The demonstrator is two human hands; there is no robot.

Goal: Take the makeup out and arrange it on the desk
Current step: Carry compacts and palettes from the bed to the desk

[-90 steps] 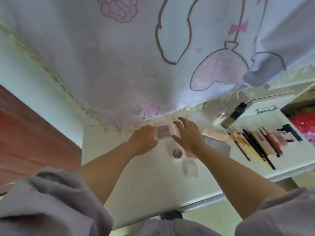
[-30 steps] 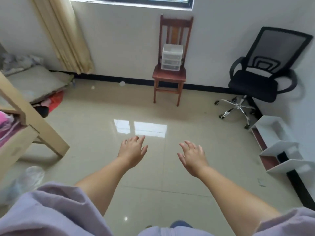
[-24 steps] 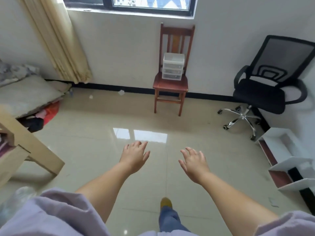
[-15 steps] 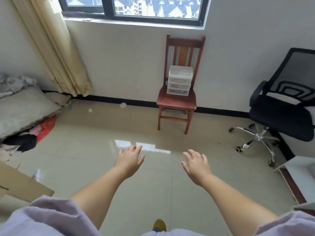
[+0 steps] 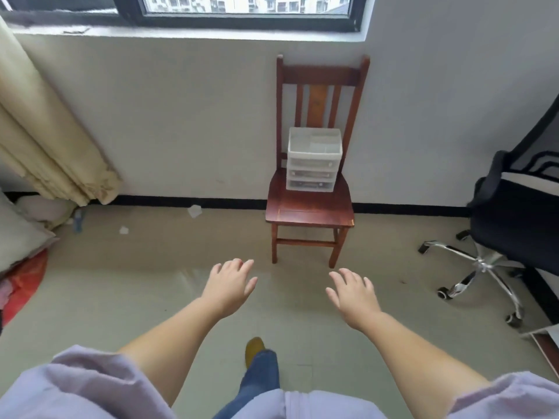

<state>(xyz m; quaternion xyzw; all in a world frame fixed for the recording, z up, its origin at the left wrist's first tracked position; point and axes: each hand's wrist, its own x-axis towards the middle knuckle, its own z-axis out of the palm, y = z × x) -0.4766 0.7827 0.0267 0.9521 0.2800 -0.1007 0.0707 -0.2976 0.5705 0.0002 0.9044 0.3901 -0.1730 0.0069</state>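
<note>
Right now, head view: you look down and forward across a pale tiled floor [image 5: 121, 291] toward a white wall.
Landmark: the wooden chair [image 5: 311, 207] stands against the wall, below the dark-framed window [image 5: 242, 10].
Task's thing: the small white drawer organiser [image 5: 313, 158] sits on the chair seat toward its back, touching the backrest slats; it has an open top tray and three clear drawers, all pushed in. What lies inside is too blurred to tell.
Your left hand [image 5: 231, 287]: it hovers in front of the chair's left front leg, palm down, fingers straight and slightly spread, holding nothing and touching nothing.
Your right hand [image 5: 354, 293]: it hovers in front of the chair's right front leg, palm down, fingers loosely spread, likewise empty; well apart from the organiser.
Your body: lilac sleeves [image 5: 75, 385] frame the bottom edge, and one leg in blue jeans with a mustard-coloured shoe [image 5: 254, 349] steps forward between your arms, short of the chair.
Left of the chair: a beige curtain [image 5: 51, 137] hangs to the floor; scraps of paper [image 5: 195, 211] lie near the black skirting.
Right of the chair: a black office chair [image 5: 514, 225] on a chrome wheeled base stands well apart.
</note>
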